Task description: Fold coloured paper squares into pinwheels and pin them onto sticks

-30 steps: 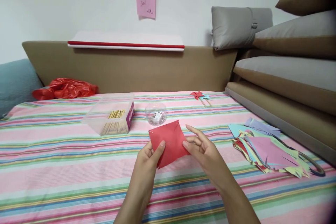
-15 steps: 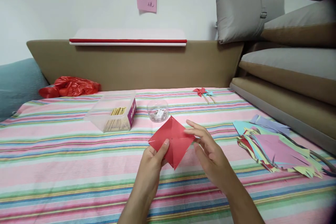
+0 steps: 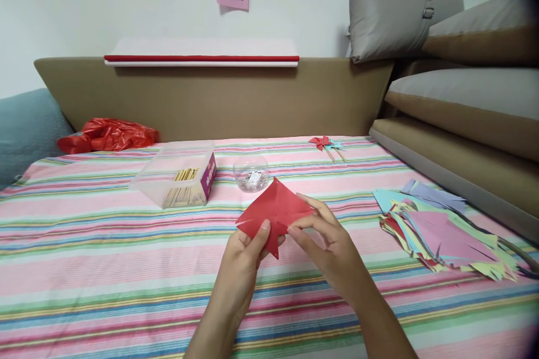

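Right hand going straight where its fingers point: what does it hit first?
The right hand would first meet the red paper it touches; beyond, perhaps the clear round tub, depth unclear.

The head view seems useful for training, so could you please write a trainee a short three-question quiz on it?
1. True or false: the thumb of the left hand lies on top of the red paper.

2. Which of these stands just to the right of the clear plastic box in the picture? A) red plastic bag; B) round clear tub; C) grey cushion.

3. How many pinwheels lie near the far edge of the striped cloth, and in which colours?

Key: 1. True. 2. B. 3. Two, one red and one light blue.
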A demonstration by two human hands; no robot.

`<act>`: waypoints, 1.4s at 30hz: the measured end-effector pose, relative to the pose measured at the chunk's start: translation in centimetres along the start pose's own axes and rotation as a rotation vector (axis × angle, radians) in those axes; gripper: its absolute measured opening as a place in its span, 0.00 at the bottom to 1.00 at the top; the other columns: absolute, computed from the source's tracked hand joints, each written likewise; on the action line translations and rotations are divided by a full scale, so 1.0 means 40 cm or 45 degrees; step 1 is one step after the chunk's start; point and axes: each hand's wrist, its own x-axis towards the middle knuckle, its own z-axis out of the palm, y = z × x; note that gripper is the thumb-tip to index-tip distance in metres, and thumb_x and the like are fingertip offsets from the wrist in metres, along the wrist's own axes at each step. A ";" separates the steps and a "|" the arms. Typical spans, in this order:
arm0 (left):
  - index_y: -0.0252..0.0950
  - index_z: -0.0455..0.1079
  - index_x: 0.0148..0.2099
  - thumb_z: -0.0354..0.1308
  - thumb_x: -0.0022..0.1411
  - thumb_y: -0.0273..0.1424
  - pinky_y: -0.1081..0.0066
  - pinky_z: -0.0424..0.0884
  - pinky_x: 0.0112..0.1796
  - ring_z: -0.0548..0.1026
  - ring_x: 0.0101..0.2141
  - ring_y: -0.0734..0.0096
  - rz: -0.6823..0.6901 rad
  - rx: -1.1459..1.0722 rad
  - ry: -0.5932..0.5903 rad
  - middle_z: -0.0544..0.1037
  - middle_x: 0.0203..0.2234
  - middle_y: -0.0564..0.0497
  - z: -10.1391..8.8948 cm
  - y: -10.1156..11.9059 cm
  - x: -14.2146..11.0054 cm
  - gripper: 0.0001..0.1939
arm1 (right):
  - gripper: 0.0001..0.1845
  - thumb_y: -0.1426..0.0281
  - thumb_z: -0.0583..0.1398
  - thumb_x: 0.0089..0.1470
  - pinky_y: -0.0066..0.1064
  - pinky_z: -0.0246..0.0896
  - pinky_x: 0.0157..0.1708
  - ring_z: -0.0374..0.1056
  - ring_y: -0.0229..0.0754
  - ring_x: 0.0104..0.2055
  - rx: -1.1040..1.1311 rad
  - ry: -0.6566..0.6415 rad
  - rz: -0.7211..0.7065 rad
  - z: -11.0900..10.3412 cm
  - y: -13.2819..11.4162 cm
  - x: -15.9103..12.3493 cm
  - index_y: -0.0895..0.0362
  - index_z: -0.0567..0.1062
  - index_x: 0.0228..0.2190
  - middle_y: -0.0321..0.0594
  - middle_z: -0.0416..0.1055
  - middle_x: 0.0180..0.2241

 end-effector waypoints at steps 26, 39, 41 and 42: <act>0.35 0.73 0.32 0.62 0.65 0.43 0.67 0.71 0.42 0.74 0.34 0.65 0.120 0.356 0.014 0.78 0.29 0.49 0.008 -0.012 -0.003 0.16 | 0.13 0.58 0.67 0.56 0.35 0.67 0.40 0.73 0.44 0.39 0.271 0.131 0.136 0.043 0.003 0.002 0.53 0.78 0.27 0.38 0.71 0.37; 0.34 0.77 0.37 0.65 0.63 0.41 0.68 0.73 0.42 0.77 0.35 0.64 0.189 0.326 0.110 0.81 0.31 0.48 0.018 -0.015 -0.001 0.14 | 0.15 0.57 0.68 0.55 0.36 0.66 0.38 0.71 0.43 0.37 0.261 0.141 0.157 0.051 -0.004 0.000 0.53 0.75 0.26 0.38 0.71 0.36; 0.35 0.76 0.35 0.66 0.62 0.42 0.70 0.72 0.38 0.76 0.33 0.66 0.209 0.357 0.143 0.79 0.28 0.50 0.016 -0.011 -0.001 0.14 | 0.17 0.56 0.70 0.51 0.35 0.67 0.38 0.72 0.43 0.39 0.428 0.236 0.205 0.051 -0.013 0.002 0.52 0.71 0.31 0.37 0.73 0.40; 0.35 0.76 0.34 0.66 0.62 0.42 0.72 0.71 0.35 0.74 0.31 0.68 0.213 0.377 0.157 0.78 0.27 0.51 0.013 -0.008 -0.002 0.15 | 0.19 0.56 0.71 0.50 0.35 0.68 0.39 0.73 0.44 0.41 0.521 0.302 0.239 0.049 -0.019 0.002 0.51 0.69 0.33 0.37 0.73 0.44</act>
